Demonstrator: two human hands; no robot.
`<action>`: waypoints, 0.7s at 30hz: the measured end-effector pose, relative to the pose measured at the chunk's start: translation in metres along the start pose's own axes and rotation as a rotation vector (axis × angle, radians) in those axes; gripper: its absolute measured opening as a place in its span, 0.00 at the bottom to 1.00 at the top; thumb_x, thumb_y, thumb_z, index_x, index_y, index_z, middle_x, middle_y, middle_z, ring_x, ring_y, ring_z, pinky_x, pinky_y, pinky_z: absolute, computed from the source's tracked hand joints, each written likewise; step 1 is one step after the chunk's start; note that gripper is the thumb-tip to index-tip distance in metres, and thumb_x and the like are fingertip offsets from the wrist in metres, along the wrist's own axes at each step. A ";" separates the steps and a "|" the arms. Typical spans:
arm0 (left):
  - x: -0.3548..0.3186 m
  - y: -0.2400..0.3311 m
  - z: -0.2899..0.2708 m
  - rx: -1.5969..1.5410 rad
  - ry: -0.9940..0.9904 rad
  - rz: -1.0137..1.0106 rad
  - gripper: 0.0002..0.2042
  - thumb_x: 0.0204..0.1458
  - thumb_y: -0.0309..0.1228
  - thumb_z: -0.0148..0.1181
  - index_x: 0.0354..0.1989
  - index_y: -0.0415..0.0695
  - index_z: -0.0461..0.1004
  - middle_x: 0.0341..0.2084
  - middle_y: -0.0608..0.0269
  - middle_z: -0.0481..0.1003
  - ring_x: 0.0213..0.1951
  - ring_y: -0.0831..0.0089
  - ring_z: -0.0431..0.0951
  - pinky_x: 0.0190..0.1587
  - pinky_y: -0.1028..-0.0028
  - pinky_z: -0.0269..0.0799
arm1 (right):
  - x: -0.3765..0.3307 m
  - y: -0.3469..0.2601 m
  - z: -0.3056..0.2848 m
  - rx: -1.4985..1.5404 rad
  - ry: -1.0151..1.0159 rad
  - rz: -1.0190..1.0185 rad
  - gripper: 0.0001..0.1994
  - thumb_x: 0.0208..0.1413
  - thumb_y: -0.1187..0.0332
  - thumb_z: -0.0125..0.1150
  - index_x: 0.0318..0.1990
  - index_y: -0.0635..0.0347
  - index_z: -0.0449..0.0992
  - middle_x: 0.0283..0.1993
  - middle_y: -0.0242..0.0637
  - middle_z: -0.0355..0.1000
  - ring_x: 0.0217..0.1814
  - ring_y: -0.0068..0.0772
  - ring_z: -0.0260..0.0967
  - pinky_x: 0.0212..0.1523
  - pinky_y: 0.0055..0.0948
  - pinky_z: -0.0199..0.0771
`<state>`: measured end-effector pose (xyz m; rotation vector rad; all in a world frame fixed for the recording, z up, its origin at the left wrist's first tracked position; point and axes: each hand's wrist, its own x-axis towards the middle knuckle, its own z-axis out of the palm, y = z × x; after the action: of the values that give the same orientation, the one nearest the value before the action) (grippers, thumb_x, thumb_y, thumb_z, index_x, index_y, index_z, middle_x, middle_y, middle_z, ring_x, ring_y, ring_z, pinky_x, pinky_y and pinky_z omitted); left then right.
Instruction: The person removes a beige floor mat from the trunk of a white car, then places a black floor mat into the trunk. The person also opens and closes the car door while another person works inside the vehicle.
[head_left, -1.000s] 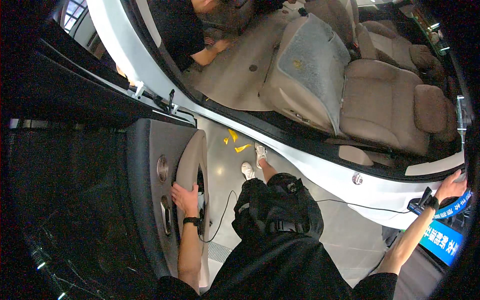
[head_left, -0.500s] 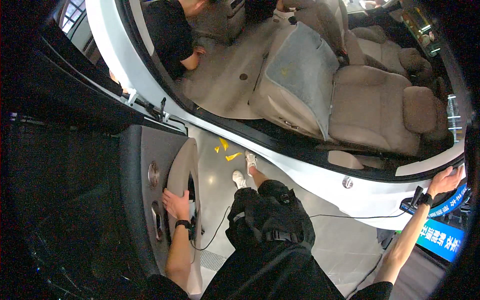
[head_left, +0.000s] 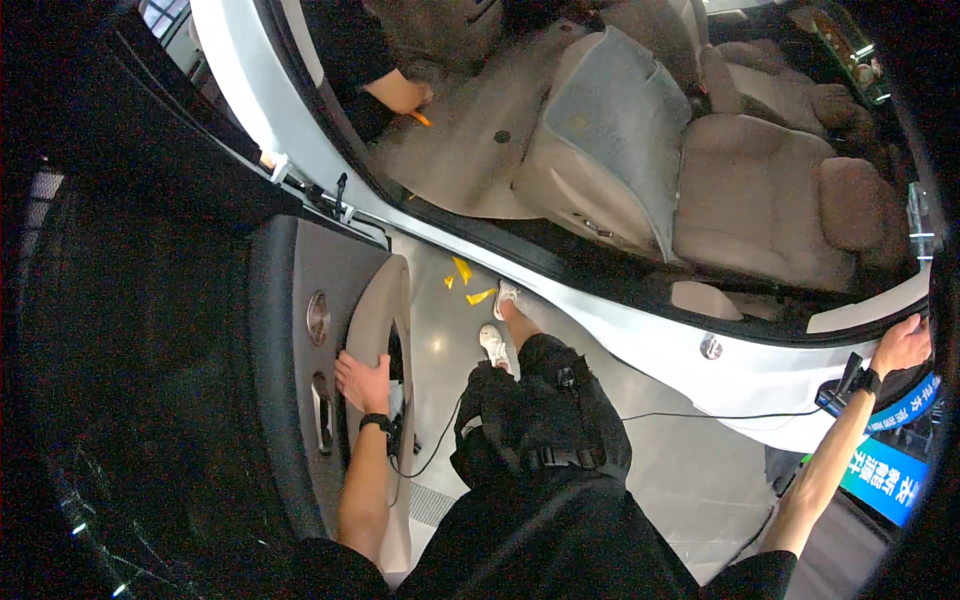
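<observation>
My left hand (head_left: 364, 382) lies on the beige armrest (head_left: 378, 300) of the opened car door, fingers stretched across it and thumb apart. Beside that hand are the oval metal-toned fitting (head_left: 318, 318) and the inner door handle (head_left: 322, 412). Out at the far right, my right hand (head_left: 902, 343) rests against the white car body (head_left: 640, 345) by the rear edge of the door opening. Its fingers look extended, though the dark picture rim hides their tips in part. A black device (head_left: 838, 393) sits beside my right wrist.
A co-worker's hand (head_left: 405, 95) holds a small orange strip over the cabin floor (head_left: 455, 150). Inside stand beige seats (head_left: 755, 200), one with a grey cover (head_left: 620, 130) on its back. Yellow scraps (head_left: 480, 297) lie by my shoes. A black cable (head_left: 700, 415) runs across my legs.
The view has shifted slightly. Both my hands stay on the door armrest and the car body. The co-worker's arm reaches further into the cabin, and an orange strip now shows in that hand.
</observation>
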<state>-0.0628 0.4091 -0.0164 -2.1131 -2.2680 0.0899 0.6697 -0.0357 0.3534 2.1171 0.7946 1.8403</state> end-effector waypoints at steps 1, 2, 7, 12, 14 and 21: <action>0.000 0.001 0.000 -0.014 -0.010 0.020 0.35 0.38 0.51 0.59 0.48 0.35 0.60 0.43 0.45 0.66 0.48 0.52 0.67 0.49 0.59 0.63 | 0.001 -0.001 -0.001 -0.013 -0.010 0.005 0.20 0.57 0.57 0.45 0.38 0.67 0.74 0.53 0.47 0.68 0.54 0.49 0.65 0.53 0.43 0.63; 0.001 0.001 -0.001 -0.004 -0.022 0.011 0.35 0.38 0.51 0.59 0.48 0.35 0.60 0.43 0.45 0.66 0.48 0.52 0.67 0.49 0.59 0.63 | 0.002 -0.002 -0.002 -0.025 -0.021 0.009 0.19 0.57 0.57 0.45 0.38 0.67 0.74 0.53 0.47 0.68 0.54 0.49 0.65 0.53 0.43 0.63; -0.001 0.002 -0.003 -0.024 0.034 -0.001 0.35 0.37 0.50 0.60 0.48 0.35 0.60 0.43 0.46 0.67 0.47 0.52 0.67 0.49 0.59 0.63 | 0.012 -0.014 -0.013 0.010 -0.007 0.025 0.17 0.54 0.62 0.46 0.38 0.68 0.74 0.55 0.47 0.67 0.55 0.49 0.64 0.55 0.42 0.62; 0.000 0.001 -0.003 -0.041 -0.003 -0.022 0.37 0.36 0.51 0.61 0.49 0.36 0.60 0.43 0.48 0.67 0.47 0.52 0.67 0.49 0.58 0.63 | 0.019 -0.023 -0.020 0.084 0.011 0.053 0.18 0.54 0.60 0.47 0.38 0.69 0.74 0.56 0.46 0.66 0.56 0.48 0.63 0.55 0.41 0.61; 0.001 0.000 -0.005 -0.019 0.019 -0.027 0.37 0.36 0.51 0.61 0.49 0.36 0.60 0.43 0.48 0.67 0.46 0.52 0.68 0.49 0.58 0.64 | 0.019 -0.023 -0.021 0.092 0.044 0.015 0.19 0.55 0.59 0.46 0.38 0.69 0.74 0.56 0.46 0.66 0.56 0.48 0.63 0.56 0.40 0.61; 0.002 0.003 -0.009 -0.033 -0.033 -0.042 0.35 0.37 0.51 0.60 0.48 0.36 0.60 0.41 0.49 0.68 0.46 0.54 0.68 0.47 0.59 0.64 | 0.019 -0.025 -0.022 0.067 -0.010 0.071 0.18 0.54 0.61 0.47 0.38 0.70 0.75 0.57 0.45 0.65 0.57 0.47 0.63 0.56 0.39 0.61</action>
<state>-0.0592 0.4114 -0.0073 -2.0937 -2.3479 0.0875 0.6431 -0.0089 0.3606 2.2213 0.7989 1.8611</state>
